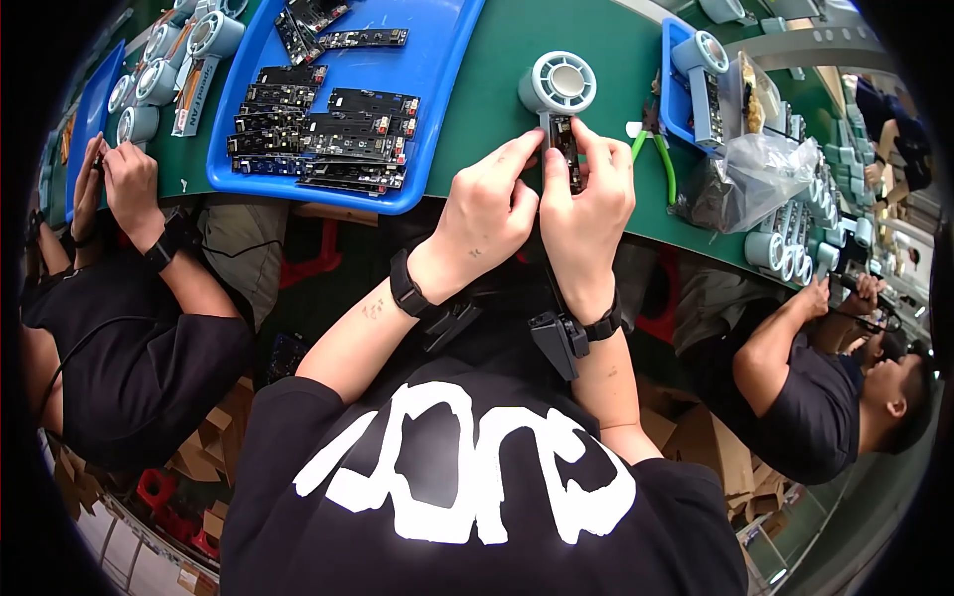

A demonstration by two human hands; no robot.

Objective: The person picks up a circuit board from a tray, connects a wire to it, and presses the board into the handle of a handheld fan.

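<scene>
At the table's near edge, both my hands hold a light-blue handheld-fan housing [558,82], its round, spoked head pointing away from me. A narrow dark circuit board [566,151] lies along its open handle. My left hand [487,207] is closed, with thumb and forefinger at the handle's left edge. From the right, my right hand [590,199] closes on the handle, its thumb beside the board and its fingers along the far side. The handle's lower end is partly hidden by my hands.
Left stands a blue tray [429,149] with stacked circuit boards [353,129]. Right lie green-handled cutters [656,149], a blue bin [674,104] and a clear plastic bag [755,174]. Co-workers sit on both sides, and more housings [214,35] lie at the left.
</scene>
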